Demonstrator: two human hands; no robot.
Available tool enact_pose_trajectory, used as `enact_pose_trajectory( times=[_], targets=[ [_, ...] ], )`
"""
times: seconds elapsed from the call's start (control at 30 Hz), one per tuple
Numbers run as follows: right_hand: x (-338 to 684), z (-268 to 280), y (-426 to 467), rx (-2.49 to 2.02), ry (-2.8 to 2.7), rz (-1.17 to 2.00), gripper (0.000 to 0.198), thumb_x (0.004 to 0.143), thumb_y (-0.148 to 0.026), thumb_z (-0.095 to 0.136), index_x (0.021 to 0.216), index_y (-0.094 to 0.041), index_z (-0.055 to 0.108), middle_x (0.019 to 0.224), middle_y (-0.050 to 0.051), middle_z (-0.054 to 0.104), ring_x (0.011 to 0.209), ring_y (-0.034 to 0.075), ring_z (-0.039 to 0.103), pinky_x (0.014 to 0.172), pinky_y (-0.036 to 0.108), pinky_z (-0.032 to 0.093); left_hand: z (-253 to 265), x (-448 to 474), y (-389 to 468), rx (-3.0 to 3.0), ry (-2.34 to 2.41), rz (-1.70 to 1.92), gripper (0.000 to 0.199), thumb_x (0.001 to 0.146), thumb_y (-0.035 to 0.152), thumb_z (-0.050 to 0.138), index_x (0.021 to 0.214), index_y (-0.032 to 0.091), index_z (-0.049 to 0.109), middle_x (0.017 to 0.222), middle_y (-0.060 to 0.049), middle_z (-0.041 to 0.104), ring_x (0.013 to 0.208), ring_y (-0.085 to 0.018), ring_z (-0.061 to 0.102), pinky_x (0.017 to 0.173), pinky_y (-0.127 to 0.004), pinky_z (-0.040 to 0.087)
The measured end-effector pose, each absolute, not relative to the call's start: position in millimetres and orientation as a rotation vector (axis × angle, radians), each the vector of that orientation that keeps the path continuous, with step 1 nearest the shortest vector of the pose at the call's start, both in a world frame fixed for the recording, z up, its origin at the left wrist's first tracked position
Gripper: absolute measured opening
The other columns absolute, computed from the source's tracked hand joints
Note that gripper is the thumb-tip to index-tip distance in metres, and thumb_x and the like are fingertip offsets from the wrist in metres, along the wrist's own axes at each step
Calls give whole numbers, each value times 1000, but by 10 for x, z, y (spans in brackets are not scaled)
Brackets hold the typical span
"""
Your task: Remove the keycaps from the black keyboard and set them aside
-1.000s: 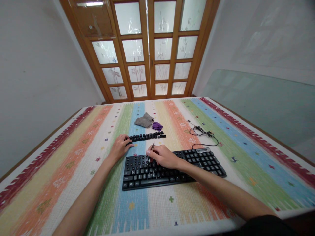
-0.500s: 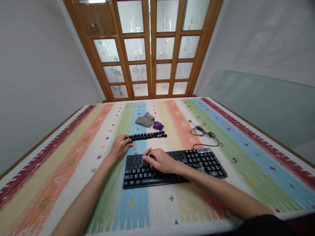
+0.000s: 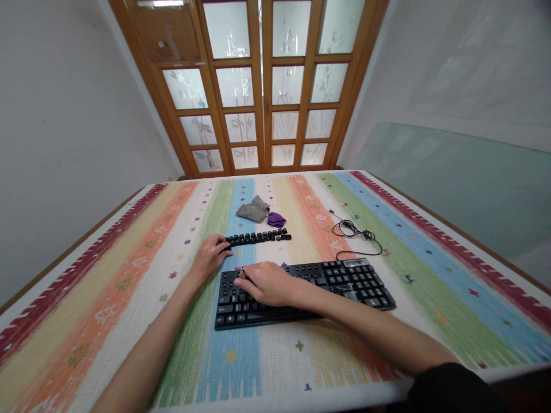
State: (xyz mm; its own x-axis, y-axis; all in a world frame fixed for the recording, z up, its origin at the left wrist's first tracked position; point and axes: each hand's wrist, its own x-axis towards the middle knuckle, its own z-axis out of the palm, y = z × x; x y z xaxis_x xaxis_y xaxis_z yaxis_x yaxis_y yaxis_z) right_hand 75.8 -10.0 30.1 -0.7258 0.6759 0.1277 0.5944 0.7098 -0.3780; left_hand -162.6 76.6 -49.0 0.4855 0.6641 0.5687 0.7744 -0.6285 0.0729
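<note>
A black keyboard (image 3: pixel 253 316) lies on the tablecloth, with several key places in its upper left rows lacking caps. Over that part is my right hand (image 3: pixel 267 284), palm down, thumb and fingers pinched around a small dark thing with a shiny spot; its kind is too small to make out. Beyond the keyboard, loose black keycaps (image 3: pixel 253 237) stand in rows. My left hand (image 3: pixel 210 256) rests at their left end, thumb and fingers closed about a dark keycap (image 3: pixel 225 247). The right hand and forearm hide the keyboard's middle.
Behind the keycaps lie a grey cloth (image 3: pixel 253 210) and a purple cloth bundle (image 3: pixel 276 219). The keyboard's coiled black cable (image 3: pixel 353 230) is at the right. A striped tablecloth (image 3: pixel 232 367) covers the table, and a wooden glazed door (image 3: pixel 264 109) stands beyond.
My right hand has moved left across the keyboard's upper rows, with the small thing still between its fingers. My left hand has stayed at the keycaps.
</note>
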Motion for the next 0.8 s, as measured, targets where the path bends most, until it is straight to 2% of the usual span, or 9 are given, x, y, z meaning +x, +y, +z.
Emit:
enact_pose_trajectory(
  times=[0.13,0.33,0.6,0.8],
  targets=[
    [746,321,11,-1055,-2669,464,43,104,-40,38,93,-12,68,85,14,74,74,23,68,66,31,42,-473,-1631,746,-2533,-1227,-850,11,88,25,66,93,16,71,94,-10,62,89,-24,58,79,-38,52],
    [739,242,141,-1059,-2617,530,47,104,-43,38,91,-10,69,84,15,74,74,23,67,67,30,42,-382,-1569,607,-2503,-1237,-1001,21,96,29,54,106,17,68,94,-9,63,89,-23,59,81,-37,52],
    [714,227,198,-1021,-2583,586,43,103,-41,43,87,-12,69,81,11,72,71,19,63,65,27,38,-170,-1433,215,-2729,-1164,-1124,17,96,26,54,99,17,68,90,-6,65,86,-18,62,80,-31,51],
    [700,177,205,-1006,-2541,626,33,103,-29,43,89,-11,67,84,10,71,74,18,62,69,27,38,-178,-1408,64,-2849,-1223,-1095,14,93,23,55,93,17,68,88,-5,66,84,-18,62,78,-31,50]
  ],
)
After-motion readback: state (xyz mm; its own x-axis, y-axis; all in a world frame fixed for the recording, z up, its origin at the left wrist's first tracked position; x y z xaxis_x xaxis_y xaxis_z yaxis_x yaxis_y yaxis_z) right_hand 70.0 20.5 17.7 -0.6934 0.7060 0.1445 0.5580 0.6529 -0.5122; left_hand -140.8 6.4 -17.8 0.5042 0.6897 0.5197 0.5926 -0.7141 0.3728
